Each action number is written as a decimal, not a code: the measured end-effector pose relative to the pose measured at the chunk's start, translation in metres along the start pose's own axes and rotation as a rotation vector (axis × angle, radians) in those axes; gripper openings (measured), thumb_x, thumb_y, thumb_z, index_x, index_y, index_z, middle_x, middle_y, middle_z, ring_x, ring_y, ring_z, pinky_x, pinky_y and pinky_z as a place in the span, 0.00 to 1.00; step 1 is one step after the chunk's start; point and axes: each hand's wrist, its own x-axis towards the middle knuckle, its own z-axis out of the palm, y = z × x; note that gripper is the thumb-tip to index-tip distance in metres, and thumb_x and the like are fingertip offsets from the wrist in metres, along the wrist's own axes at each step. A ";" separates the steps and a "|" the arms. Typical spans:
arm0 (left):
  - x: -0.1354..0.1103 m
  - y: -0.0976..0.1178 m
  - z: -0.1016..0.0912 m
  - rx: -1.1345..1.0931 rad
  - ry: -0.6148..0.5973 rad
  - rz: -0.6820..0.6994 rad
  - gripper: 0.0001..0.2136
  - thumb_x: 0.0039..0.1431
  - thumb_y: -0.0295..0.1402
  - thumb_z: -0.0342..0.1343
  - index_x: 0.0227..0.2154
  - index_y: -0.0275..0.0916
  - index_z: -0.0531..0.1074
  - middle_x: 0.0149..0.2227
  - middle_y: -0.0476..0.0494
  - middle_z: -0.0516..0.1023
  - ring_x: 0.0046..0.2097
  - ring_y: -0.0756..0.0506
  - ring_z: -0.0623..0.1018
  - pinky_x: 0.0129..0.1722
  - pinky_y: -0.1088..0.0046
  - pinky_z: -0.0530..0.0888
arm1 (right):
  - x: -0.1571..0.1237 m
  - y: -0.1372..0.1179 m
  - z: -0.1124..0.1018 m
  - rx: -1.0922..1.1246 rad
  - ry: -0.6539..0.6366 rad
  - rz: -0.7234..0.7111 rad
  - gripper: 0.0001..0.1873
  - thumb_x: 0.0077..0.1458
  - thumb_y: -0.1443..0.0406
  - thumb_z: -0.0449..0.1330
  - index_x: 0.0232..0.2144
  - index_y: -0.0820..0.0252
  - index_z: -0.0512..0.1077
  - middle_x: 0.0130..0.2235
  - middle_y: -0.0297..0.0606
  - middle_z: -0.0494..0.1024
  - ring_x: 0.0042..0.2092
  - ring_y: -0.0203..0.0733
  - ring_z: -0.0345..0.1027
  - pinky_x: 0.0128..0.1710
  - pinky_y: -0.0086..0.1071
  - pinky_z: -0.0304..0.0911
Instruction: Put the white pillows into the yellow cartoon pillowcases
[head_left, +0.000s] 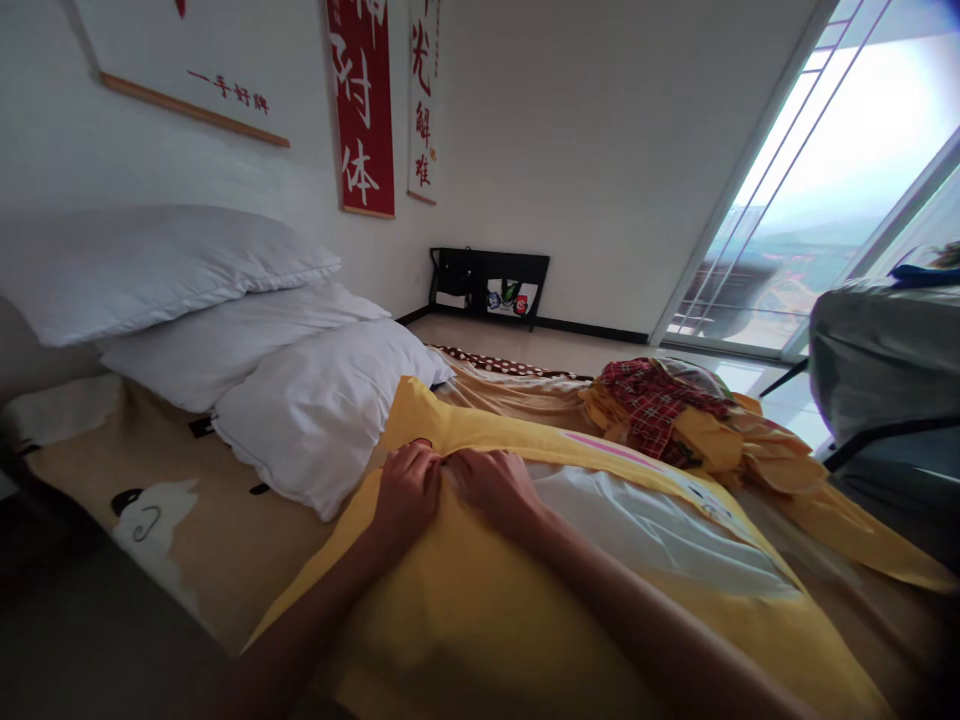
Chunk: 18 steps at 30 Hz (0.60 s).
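A yellow pillowcase [450, 560] lies on the bed in front of me. Through its long opening shows a white pillow [645, 530]. My left hand [410, 487] is closed on the edge of the case near the opening's left end. Right beside it, my right hand [491, 487] has its fingers curled onto the same edge, knuckles up. The two hands almost touch. Whether a zipper lies under the fingertips is hidden. On the far flap of the case is a printed pink and white figure, partly in view.
White pillows [322, 400] are piled at the left against the wall. Red plaid and yellow cloths [652, 410] lie heaped at the right on the tan bed sheet [247, 540]. Behind stand a black rack [487, 285] and a glass door [810, 200]; a grey covered item [885, 360] is far right.
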 end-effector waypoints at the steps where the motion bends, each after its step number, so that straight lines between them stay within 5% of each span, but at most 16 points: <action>1: 0.000 0.000 0.000 -0.008 -0.001 -0.002 0.09 0.64 0.28 0.45 0.32 0.39 0.69 0.35 0.43 0.75 0.42 0.44 0.73 0.42 0.65 0.67 | 0.001 -0.001 0.001 0.026 0.005 0.015 0.15 0.61 0.62 0.50 0.35 0.54 0.77 0.37 0.39 0.81 0.36 0.41 0.73 0.32 0.30 0.54; 12: -0.002 -0.003 0.002 -0.028 -0.016 -0.043 0.07 0.64 0.28 0.46 0.34 0.38 0.69 0.38 0.42 0.76 0.43 0.43 0.73 0.43 0.64 0.67 | 0.012 -0.005 0.016 0.555 0.088 0.154 0.11 0.56 0.65 0.58 0.29 0.62 0.79 0.30 0.40 0.81 0.30 0.36 0.69 0.30 0.27 0.54; 18: 0.000 -0.001 0.001 -0.009 -0.015 -0.022 0.07 0.64 0.28 0.46 0.33 0.38 0.68 0.38 0.42 0.75 0.43 0.43 0.73 0.42 0.64 0.67 | 0.004 -0.004 0.015 0.264 0.107 0.134 0.14 0.60 0.62 0.53 0.31 0.58 0.78 0.34 0.39 0.81 0.34 0.38 0.71 0.31 0.29 0.51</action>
